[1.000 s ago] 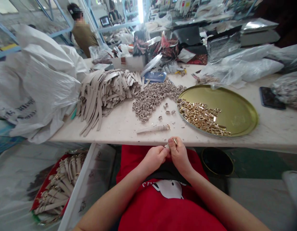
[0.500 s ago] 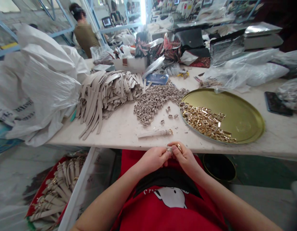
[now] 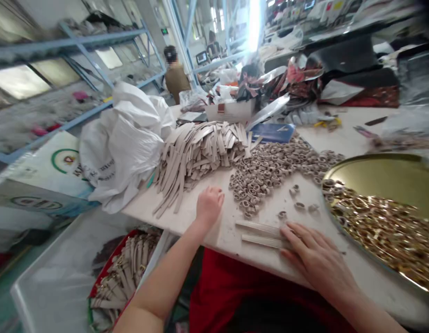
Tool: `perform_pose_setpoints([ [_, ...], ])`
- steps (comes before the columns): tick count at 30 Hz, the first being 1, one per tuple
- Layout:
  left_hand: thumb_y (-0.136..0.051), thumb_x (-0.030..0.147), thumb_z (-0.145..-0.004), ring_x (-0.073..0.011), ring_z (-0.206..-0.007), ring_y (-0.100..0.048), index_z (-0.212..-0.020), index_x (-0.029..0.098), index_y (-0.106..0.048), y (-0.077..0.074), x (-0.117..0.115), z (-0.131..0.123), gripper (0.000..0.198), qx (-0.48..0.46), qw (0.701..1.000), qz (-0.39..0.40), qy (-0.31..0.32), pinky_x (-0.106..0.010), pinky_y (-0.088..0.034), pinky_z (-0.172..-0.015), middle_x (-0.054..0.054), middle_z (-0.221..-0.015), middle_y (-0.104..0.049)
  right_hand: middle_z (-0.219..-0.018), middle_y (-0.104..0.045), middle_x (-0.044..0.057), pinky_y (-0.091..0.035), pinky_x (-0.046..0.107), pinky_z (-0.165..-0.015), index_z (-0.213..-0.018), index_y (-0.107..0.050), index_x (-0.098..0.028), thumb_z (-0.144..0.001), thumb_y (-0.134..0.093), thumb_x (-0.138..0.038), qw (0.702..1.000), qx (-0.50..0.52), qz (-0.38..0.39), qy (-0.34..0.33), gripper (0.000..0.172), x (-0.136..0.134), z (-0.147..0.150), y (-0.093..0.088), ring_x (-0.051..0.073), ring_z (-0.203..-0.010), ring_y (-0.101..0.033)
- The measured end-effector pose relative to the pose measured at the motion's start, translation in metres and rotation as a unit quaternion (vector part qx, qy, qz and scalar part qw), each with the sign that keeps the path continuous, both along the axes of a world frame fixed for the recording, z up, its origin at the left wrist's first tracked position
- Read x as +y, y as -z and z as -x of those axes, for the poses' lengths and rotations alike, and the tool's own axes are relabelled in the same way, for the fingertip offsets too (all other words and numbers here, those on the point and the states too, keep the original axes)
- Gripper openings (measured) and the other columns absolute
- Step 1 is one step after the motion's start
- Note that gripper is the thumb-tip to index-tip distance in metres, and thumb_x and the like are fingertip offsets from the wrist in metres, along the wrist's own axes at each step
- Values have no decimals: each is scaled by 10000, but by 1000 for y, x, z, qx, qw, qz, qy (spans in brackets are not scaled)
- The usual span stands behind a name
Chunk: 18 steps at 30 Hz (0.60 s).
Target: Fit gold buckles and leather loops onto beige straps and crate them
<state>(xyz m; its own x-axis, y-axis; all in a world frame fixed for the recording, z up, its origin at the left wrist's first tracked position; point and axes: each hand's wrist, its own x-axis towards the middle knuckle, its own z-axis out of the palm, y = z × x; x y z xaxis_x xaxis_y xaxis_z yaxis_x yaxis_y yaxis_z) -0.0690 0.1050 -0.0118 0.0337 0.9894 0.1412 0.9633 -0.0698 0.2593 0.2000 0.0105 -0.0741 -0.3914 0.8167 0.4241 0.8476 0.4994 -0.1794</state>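
Observation:
My left hand [image 3: 210, 203] is over the table in front of a heap of beige straps [image 3: 200, 150], its fingers curled in. What it holds, if anything, is hidden. Flat on the tabletop, my right hand [image 3: 313, 249] has its fingers stretched out over the right ends of two short beige straps. The upper strap [image 3: 258, 226] and the lower strap [image 3: 261, 241] lie side by side near the front edge. Whatever fittings are at their right ends are covered by the hand. Small beige loops [image 3: 266, 175] form a pile beyond, with a few loose loops [image 3: 299, 206] nearer my right hand.
At right is a round gold tray [image 3: 384, 162] with many gold buckles [image 3: 391, 231]. A white sack [image 3: 124, 143] stands left of the straps. Below the table edge, a red-rimmed container [image 3: 96, 284] holds buckled straps. Farther back are a blue booklet [image 3: 273, 132] and a person [image 3: 177, 78].
My hands have parted from working together at the table's edge. The left went forward and left toward the strap heap; the right came down onto the straps, now two. The view turned left.

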Motion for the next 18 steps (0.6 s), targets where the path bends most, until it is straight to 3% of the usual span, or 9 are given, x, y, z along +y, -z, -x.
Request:
perform_pose_setpoints([
  [3, -473, 204, -825, -247, -1072, -485, -1063, 122, -515, -5, 35, 57, 255, 29, 990, -30, -133, -360, -350, -911, -151, -1115, -532, -1126, -614, 113, -377, 411, -887, -1113, -588, -184, -862, -394, -440, 1000, 3, -8, 1, 408, 15, 1, 9, 280, -1004, -550],
  [5, -489, 184, -802, -268, -1067, -489, -1045, 92, -509, -5, 46, 87, 261, 34, 979, -31, -199, -380, -360, -893, -181, -1093, -535, -1101, -624, 106, -389, 414, -873, -1114, -586, -184, -849, -392, -478, 1000, 14, -8, -1, 440, 21, 0, 14, 282, -979, -559],
  [9, -483, 165, -784, -258, -989, -534, -914, 101, -554, -1, 40, 110, 162, 3, 973, -9, -232, -371, -381, -867, -160, -971, -584, -1076, -628, 120, -389, 428, -873, -1119, -576, -172, -830, -393, -521, 999, 46, -12, 1, 489, 22, -2, 14, 296, -962, -564],
  [13, -362, 163, -830, -225, -984, -530, -933, 117, -546, -10, 11, 85, 215, -75, 979, -1, -190, -356, -389, -866, -139, -981, -583, -1095, -614, 128, -399, 418, -869, -1127, -569, -168, -842, -413, -477, 998, 59, -11, 0, 448, 20, -2, 7, 289, -981, -560],
  [16, -382, 234, -829, -153, -740, -581, -904, 147, -547, -23, -31, 39, 201, -176, 976, 56, -120, -273, -457, -704, -44, -768, -598, -1051, -616, 130, -426, 402, -835, -1111, -573, -174, -840, -455, -419, 993, 113, -15, 17, 385, 14, 0, -5, 272, -947, -571],
  [17, -386, 262, -826, -119, -618, -566, -875, 154, -548, -27, -48, 20, 200, -230, 964, 101, -83, -237, -460, -616, -8, -680, -575, -1005, -621, 121, -441, 386, -804, -1098, -576, -180, -838, -464, -404, 988, 150, -2, 29, 361, 10, 1, -11, 255, -900, -582],
  [18, -413, 274, -808, -99, -549, -538, -845, 148, -542, -30, -66, 0, 184, -364, 909, 199, -38, -219, -448, -561, 8, -634, -548, -936, -624, 104, -456, 363, -759, -1083, -576, -186, -840, -464, -397, 979, 197, 24, 43, 341, 5, 3, -19, 231, -831, -590],
])
